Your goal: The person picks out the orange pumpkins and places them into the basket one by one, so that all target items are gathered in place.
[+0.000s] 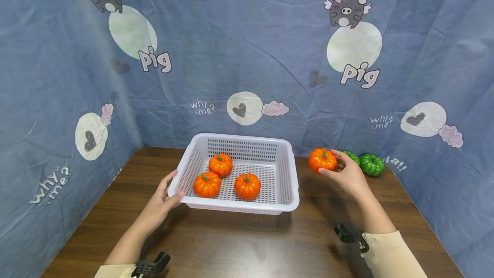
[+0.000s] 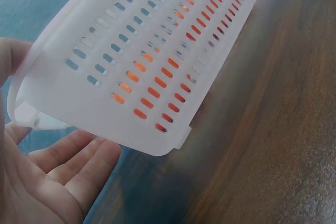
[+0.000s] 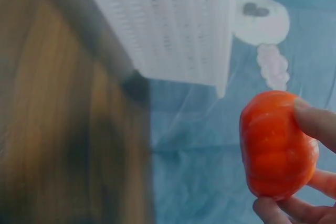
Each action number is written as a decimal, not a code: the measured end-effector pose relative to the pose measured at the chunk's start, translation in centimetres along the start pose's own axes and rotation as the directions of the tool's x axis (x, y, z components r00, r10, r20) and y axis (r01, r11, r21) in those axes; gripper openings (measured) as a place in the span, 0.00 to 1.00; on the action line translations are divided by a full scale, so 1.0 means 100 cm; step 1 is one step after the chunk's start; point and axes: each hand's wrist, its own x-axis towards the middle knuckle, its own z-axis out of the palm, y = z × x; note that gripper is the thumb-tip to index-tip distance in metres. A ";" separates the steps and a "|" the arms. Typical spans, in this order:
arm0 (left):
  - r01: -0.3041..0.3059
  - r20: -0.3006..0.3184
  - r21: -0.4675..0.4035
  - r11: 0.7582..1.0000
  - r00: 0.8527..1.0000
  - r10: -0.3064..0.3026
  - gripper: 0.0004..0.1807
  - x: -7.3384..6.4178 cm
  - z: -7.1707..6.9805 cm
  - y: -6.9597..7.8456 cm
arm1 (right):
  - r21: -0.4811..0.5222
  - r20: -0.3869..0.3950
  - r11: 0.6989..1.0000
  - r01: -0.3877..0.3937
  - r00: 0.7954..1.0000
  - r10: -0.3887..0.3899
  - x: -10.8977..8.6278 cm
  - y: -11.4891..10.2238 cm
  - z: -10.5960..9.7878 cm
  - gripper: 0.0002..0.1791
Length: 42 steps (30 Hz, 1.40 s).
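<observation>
A white plastic basket (image 1: 285,207) with slotted walls stands at the middle of the table, holding an orange pumpkin (image 1: 221,165) at the back and two more in front, the left pumpkin (image 1: 207,185) and the right pumpkin (image 1: 248,186). My left hand (image 1: 160,200) grips the basket's left front corner, thumb on the rim; in the left wrist view several fingers (image 2: 79,163) lie beneath that rim. To the right of the basket, my right hand (image 1: 349,174) pinches another orange pumpkin (image 1: 322,160) between thumb and fingers. That pumpkin (image 3: 275,145) also shows in the right wrist view.
Two green pumpkins sit at the table's back right: one (image 1: 372,165) fully seen, the other (image 1: 352,157) partly hidden behind my right hand. A blue printed cloth (image 1: 247,55) hangs around the back and sides of the brown wooden table (image 1: 247,243).
</observation>
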 end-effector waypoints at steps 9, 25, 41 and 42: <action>0.006 -0.003 0.008 1.000 1.000 -0.006 0.42 0.000 -0.001 0.002 | 0.000 0.033 0.999 0.044 0.998 -0.044 0.001 -0.021 0.000 0.46; 0.000 -0.009 0.002 1.000 1.000 0.000 0.42 0.000 0.000 0.001 | 0.027 0.103 0.996 0.086 0.991 -0.089 0.012 -0.058 0.013 0.44; 0.001 -0.021 0.009 1.000 1.000 0.000 0.41 0.000 0.001 0.001 | 0.077 0.216 0.994 0.074 0.972 -0.089 0.035 -0.075 0.037 0.41; 0.003 -0.022 0.012 1.000 1.000 -0.003 0.41 0.000 0.001 0.001 | 0.081 0.222 0.994 0.072 0.971 -0.089 0.037 -0.076 0.039 0.41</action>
